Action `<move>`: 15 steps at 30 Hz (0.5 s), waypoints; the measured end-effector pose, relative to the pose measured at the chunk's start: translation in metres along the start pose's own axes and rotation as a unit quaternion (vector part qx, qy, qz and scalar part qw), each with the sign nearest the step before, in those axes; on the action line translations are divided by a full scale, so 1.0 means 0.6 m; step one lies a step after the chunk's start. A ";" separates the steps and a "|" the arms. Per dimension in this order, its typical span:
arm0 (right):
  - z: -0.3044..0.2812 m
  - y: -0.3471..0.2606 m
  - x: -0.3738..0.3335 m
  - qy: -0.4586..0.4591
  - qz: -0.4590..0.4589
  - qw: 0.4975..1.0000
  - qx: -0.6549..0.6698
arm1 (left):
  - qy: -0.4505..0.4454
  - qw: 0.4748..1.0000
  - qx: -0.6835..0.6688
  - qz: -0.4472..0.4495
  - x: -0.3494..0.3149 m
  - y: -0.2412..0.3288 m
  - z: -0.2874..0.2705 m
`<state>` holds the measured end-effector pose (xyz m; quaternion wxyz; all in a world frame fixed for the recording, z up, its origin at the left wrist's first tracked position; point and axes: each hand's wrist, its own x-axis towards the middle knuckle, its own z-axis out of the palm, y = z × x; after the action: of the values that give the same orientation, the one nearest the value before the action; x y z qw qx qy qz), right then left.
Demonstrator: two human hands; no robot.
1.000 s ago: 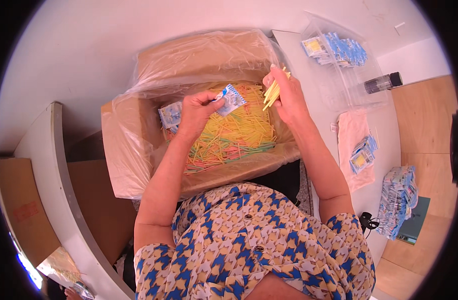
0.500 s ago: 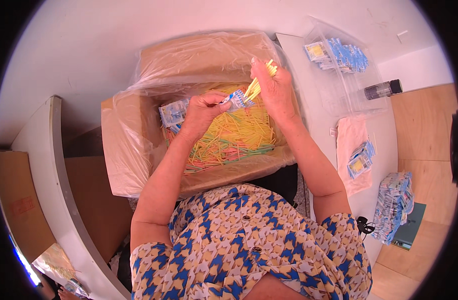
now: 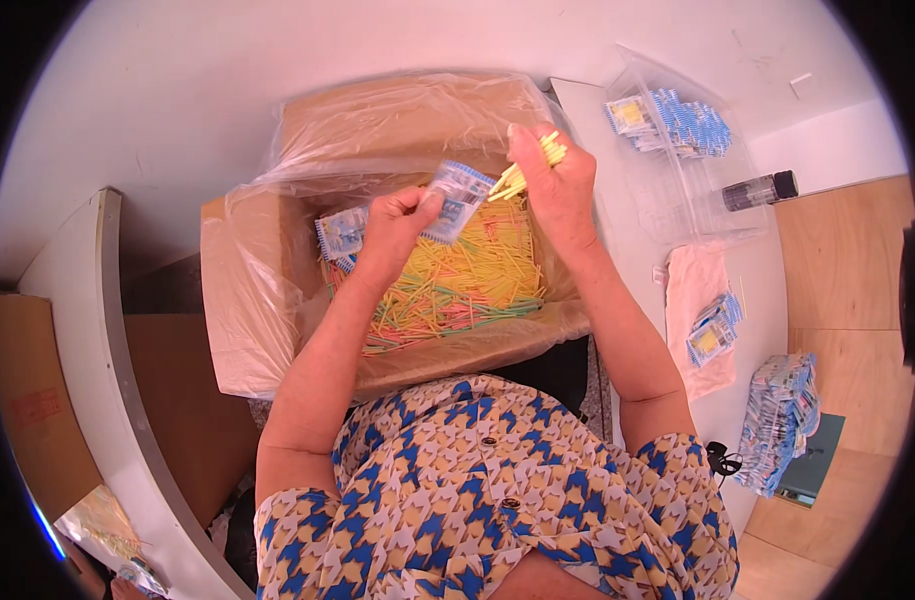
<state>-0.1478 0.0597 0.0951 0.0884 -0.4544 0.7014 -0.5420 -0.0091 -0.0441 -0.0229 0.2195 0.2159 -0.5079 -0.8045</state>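
Observation:
My left hand (image 3: 396, 228) grips a small clear pouch with a blue edge (image 3: 459, 198), held up over an open cardboard box (image 3: 240, 300). My right hand (image 3: 555, 185) pinches a small bundle of yellow sticks (image 3: 523, 172), their tips pointing at the pouch's mouth. The box is lined with clear plastic and holds a heap of thin yellow, orange and green sticks (image 3: 448, 290). A few more blue-edged pouches (image 3: 340, 235) lie in the box's left corner, beside my left wrist.
To the right stands a white table (image 3: 628, 230) with a clear tray of filled pouches (image 3: 678, 120), a dark bottle (image 3: 760, 188), a pink cloth carrying pouches (image 3: 713, 328), and a stack of pouches (image 3: 778, 420). A white curved ledge (image 3: 108, 350) runs at the left.
My right hand brought the yellow sticks leftward from the box's right side to the pouch's mouth. My left hand raised the pouch slightly and turned it toward the sticks.

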 end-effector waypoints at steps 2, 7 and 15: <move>-0.008 0.018 0.008 0.014 0.038 0.999 0.016 | -0.052 0.996 -0.077 -0.012 -0.013 0.025 0.000; 0.014 0.046 -0.017 -0.039 0.144 0.987 0.051 | -0.240 0.970 0.040 0.001 -0.025 0.027 0.009; 0.037 0.065 -0.063 -0.062 0.215 0.955 0.194 | -0.242 0.968 0.055 -0.030 -0.017 0.020 0.004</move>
<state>-0.1337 0.0725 0.0397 0.3325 -0.3000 0.6570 -0.6064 -0.0004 -0.0413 -0.0098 0.0536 0.0419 -0.5822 -0.8102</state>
